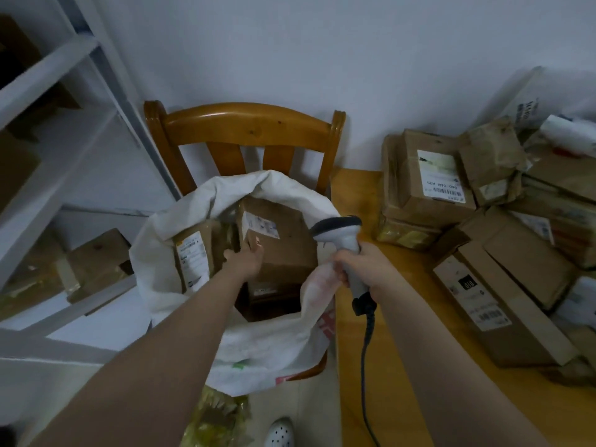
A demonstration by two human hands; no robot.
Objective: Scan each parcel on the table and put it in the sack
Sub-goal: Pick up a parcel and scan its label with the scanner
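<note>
A white sack [180,221] stands open on a wooden chair [245,127]. Inside it are several cardboard parcels. My left hand [243,259] reaches into the sack and grips the near left edge of a brown parcel [283,243] with a white label. My right hand [364,269] holds a grey barcode scanner [342,233] by its handle and also pinches the sack's right rim against it. More parcels [432,179] are stacked on the wooden table [354,195] to the right.
A long carton [503,304] lies near the table's front right. The scanner's black cable [366,375] hangs down past the table edge. White metal shelving [48,175] with boxes stands on the left. A yellow bag [216,417] and a white shoe [280,432] are on the floor.
</note>
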